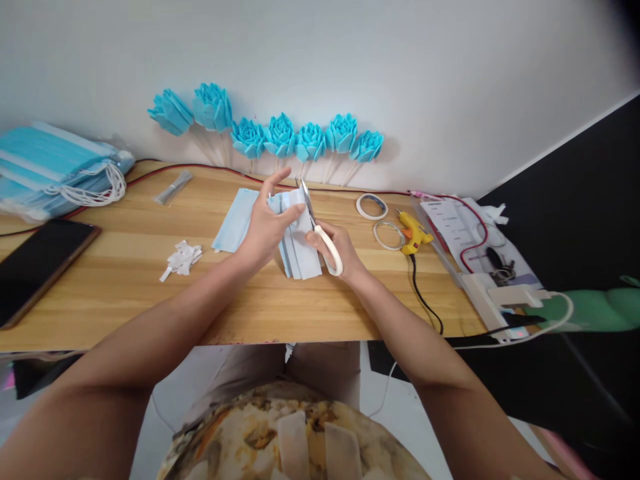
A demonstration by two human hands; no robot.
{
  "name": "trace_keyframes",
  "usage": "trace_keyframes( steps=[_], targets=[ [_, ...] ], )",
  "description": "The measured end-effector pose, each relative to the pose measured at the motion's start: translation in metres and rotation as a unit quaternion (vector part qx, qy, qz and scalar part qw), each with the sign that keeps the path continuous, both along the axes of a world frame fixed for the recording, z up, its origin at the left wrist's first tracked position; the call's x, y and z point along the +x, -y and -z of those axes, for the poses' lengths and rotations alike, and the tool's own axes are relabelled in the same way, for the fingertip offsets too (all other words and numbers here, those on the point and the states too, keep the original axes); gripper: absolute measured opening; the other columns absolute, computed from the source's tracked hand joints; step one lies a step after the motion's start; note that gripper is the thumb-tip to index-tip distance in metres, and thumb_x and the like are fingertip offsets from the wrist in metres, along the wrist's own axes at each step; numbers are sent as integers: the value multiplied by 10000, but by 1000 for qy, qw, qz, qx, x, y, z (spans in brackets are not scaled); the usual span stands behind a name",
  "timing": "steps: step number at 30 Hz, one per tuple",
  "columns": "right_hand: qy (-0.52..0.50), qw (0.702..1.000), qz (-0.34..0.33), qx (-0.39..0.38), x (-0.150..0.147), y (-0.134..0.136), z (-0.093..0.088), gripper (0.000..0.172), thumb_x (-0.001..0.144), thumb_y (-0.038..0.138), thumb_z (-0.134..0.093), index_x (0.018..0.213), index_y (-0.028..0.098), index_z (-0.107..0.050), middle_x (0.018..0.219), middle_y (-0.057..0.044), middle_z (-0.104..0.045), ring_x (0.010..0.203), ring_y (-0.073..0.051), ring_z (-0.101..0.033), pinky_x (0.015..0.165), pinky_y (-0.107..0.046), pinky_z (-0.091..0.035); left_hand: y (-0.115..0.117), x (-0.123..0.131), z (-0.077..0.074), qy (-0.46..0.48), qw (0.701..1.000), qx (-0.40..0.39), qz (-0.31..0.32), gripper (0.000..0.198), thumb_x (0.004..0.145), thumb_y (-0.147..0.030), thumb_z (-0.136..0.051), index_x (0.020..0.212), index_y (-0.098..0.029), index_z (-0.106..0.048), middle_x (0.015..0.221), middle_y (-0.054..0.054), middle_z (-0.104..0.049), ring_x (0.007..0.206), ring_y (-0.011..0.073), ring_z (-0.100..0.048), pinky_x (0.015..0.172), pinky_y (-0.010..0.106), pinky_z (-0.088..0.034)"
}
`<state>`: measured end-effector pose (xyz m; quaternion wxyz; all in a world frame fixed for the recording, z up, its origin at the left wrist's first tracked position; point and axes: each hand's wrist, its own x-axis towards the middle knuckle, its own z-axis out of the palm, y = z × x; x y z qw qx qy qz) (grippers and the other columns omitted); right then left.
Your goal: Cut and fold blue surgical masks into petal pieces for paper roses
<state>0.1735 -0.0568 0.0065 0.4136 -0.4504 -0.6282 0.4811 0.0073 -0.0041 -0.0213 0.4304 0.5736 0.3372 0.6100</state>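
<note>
My left hand (267,223) grips a pleated light-blue face mask (301,250), thumb on its front and index finger stretched out above it. In my right hand (345,250) is a pair of scissors (331,252) with white handles, my fingers closed around the loops. The metal blades point up and away from me, along the mask's right edge near its top. Whether the blades are cutting I cannot make out. Another light-blue mask piece (235,220) lies flat on the table just behind my left wrist. White cut scraps (183,259) lie in a small pile further left.
Several blue fabric flowers on sticks (280,137) lean against the wall. At left are a stack of masks (55,167) and a phone (43,267). Tape rolls (372,207), a yellow glue gun (414,231) with a black cord, and a power strip (483,303) are at right.
</note>
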Motion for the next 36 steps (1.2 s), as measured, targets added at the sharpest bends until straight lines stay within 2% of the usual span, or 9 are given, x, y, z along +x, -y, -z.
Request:
trace_keyframes(
  steps=[8, 13, 16, 20, 23, 27, 31, 36],
  targets=[
    [-25, 1000, 0, -2, -1, 0, 1, 496, 729, 626, -814, 758, 181, -596, 684, 34, -453, 629, -101, -360, 591, -258, -335, 0, 0, 0, 8, 1000, -3, 9, 737, 802, -455, -852, 1445, -323, -519, 1242, 65, -673, 1082, 273, -701, 939, 422, -598],
    [-33, 999, 7, -7, -2, 1, 3, 538, 715, 654, -815, 710, 189, -544, 670, 43, -439, 628, -94, -371, 580, -248, -327, 7, 2, -9, 36, 998, -46, 5, 746, 762, -452, -887, 1420, -310, -565, 1044, 41, -693, 978, 260, -714, 851, 371, -592],
    [-43, 999, 5, -2, -3, 1, 4, 541, 720, 636, -826, 683, 190, -521, 666, 42, -445, 621, -88, -379, 576, -244, -329, 9, 2, -13, 51, 997, -59, 6, 749, 732, -439, -912, 1395, -318, -586, 1032, 33, -696, 958, 257, -715, 836, 364, -587],
    [-38, 999, 1, -13, -2, 0, 3, 558, 702, 684, -818, 731, 187, -564, 652, 45, -461, 595, -86, -383, 554, -240, -332, 9, 2, -14, 65, 995, -71, 16, 753, 735, -416, -910, 1403, -316, -576, 1005, 31, -693, 1013, 285, -713, 882, 397, -585],
    [-29, 999, 23, -3, 3, -3, 2, 588, 706, 731, -793, 783, 183, -594, 669, 40, -491, 596, -86, -407, 545, -232, -338, 8, 2, -14, 78, 993, -85, 32, 784, 729, -384, -905, 1422, -293, -551, 1094, 50, -697, 1125, 316, -691, 969, 434, -568],
    [-22, 997, 75, 16, 16, -11, 4, 650, 726, 820, -721, 718, 195, -543, 615, 39, -489, 556, -90, -442, 494, -227, -336, 8, 3, -16, 70, 988, -126, 64, 799, 676, -333, -905, 1385, -223, -553, 1298, 101, -678, 1242, 346, -642, 1051, 477, -539],
    [-53, 994, 95, -20, 21, -17, 4, 696, 671, 873, -719, 697, 199, -546, 570, 36, -518, 465, -88, -472, 408, -224, -339, 1, -5, -16, 45, 984, -146, 86, 756, 630, -308, -909, 1315, -204, -608, 1306, 116, -703, 1238, 363, -648, 1021, 472, -559],
    [-103, 989, 89, -64, 20, -19, 0, 714, 623, 869, -758, 654, 189, -542, 571, 32, -528, 422, -63, -452, 370, -213, -336, -16, -28, -21, 46, 979, -180, 81, 767, 642, -278, -880, 1367, -235, -634, 1291, 93, -729, 1169, 349, -687, 963, 456, -594]
  ],
)
